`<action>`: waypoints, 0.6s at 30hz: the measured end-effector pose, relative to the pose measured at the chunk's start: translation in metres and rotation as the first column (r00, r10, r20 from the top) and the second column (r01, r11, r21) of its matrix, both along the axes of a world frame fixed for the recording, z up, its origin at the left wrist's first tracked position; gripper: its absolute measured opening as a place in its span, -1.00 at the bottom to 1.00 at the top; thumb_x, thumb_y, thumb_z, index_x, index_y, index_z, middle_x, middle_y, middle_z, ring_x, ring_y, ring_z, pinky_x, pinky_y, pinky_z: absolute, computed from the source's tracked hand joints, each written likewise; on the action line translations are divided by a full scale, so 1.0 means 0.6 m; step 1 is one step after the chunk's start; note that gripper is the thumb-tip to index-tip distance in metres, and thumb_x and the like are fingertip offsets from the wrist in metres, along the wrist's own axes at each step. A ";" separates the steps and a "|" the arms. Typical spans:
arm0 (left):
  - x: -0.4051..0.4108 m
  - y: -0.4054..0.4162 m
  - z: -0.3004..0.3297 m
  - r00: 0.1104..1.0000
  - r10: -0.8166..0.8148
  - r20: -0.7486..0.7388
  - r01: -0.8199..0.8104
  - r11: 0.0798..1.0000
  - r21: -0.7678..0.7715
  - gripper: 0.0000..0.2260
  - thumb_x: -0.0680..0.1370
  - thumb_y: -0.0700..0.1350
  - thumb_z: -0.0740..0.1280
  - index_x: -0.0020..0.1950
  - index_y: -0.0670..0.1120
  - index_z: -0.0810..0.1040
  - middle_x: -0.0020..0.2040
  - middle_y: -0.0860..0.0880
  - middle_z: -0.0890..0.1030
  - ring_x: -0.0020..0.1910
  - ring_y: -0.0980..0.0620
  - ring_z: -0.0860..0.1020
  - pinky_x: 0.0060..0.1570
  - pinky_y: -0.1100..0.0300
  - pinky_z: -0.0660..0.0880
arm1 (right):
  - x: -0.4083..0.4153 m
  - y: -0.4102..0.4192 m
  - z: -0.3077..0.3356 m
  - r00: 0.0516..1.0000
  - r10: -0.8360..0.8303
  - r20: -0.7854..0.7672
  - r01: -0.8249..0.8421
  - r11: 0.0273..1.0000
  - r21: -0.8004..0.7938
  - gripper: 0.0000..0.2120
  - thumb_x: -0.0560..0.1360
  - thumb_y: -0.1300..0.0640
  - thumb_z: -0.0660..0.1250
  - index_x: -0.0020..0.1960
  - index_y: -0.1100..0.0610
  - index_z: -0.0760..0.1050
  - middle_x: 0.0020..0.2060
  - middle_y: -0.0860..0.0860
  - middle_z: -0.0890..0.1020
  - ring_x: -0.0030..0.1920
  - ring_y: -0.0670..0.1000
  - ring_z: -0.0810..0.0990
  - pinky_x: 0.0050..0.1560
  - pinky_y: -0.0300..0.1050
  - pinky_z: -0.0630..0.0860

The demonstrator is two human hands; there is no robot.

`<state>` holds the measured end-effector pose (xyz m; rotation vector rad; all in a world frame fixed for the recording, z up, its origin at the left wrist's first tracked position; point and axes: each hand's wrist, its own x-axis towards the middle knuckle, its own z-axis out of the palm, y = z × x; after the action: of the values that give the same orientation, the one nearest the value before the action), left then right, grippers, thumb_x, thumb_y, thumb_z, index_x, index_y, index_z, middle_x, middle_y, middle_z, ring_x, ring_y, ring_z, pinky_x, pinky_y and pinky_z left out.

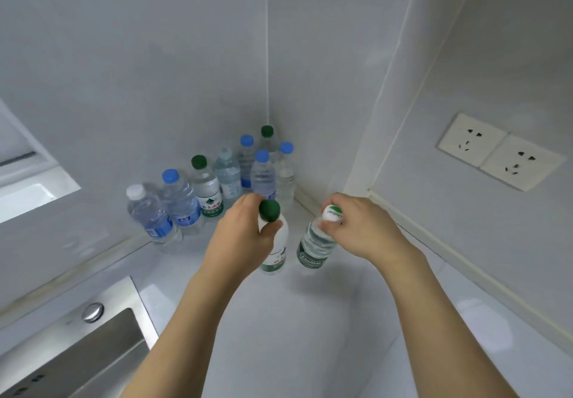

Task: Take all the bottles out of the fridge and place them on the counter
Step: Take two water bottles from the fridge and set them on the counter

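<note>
Left hand [245, 230]: fingers and thumb curled round the neck of a green-capped water bottle [274, 242], just under the cap, grasping it upright over the white counter [294, 320]. Right hand [359, 227]: fingertips pinched round the neck of a white-capped water bottle [314, 242] with a green label, cap printed in green. Both bottles side by side, close but apart, bases low at the counter; contact with the surface not clear from above.

Beyond, toward the far corner, a cluster of water bottles [217, 183] standing on the counter along the left wall: blue, green, white and clear caps, packed close, several touching. Nearest of them just behind the left hand's knuckles.

Bare counter near and to the right of the held bottles, reaching to the right wall's low upstand. Steel sink [93, 345] at near left, its rim well apart from both bottles. Double wall socket [499, 152] on the right wall, above counter level. Window ledge [31, 186] at far left.
</note>
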<state>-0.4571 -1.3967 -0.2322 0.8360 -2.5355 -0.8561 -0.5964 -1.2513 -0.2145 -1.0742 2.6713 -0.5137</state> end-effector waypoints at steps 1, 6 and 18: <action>0.003 -0.017 -0.008 1.000 0.015 0.007 -0.015 1.000 0.006 -0.77 0.53 -0.03 0.40 0.11 -0.07 0.46 -0.02 0.08 0.49 -0.08 0.05 0.42 -0.11 0.20 0.32 | -0.004 -0.022 -0.007 1.000 0.023 0.001 -0.023 1.000 0.013 -0.82 0.46 -0.11 0.34 0.00 -0.06 0.47 -0.07 -0.06 0.60 -0.08 0.05 0.53 -0.16 -0.11 0.41; 0.007 -0.104 -0.048 0.994 0.105 0.036 -0.107 0.993 0.042 -0.78 0.53 -0.04 0.40 0.09 -0.06 0.46 -0.03 0.07 0.49 -0.08 0.02 0.46 -0.13 0.20 0.33 | -0.023 -0.138 -0.040 0.989 0.146 -0.021 -0.144 0.987 0.077 -0.80 0.46 -0.08 0.32 0.04 -0.04 0.48 -0.01 -0.05 0.61 -0.03 0.06 0.54 -0.17 -0.11 0.36; -0.014 -0.218 -0.125 0.977 0.212 0.019 -0.213 0.970 0.118 -0.78 0.52 -0.05 0.41 0.10 -0.03 0.47 -0.03 0.04 0.53 -0.12 0.02 0.52 -0.14 0.14 0.46 | -0.069 -0.337 -0.087 0.908 0.417 -0.043 -0.408 0.902 0.143 -0.78 0.50 -0.03 0.28 0.10 0.02 0.45 -0.04 -0.02 0.58 -0.04 0.08 0.55 -0.10 -0.01 0.51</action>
<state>-0.4653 -1.5277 -0.3072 1.1258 -2.3630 -0.9425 -0.6376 -1.4532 -0.2667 -1.5869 2.3861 -0.2161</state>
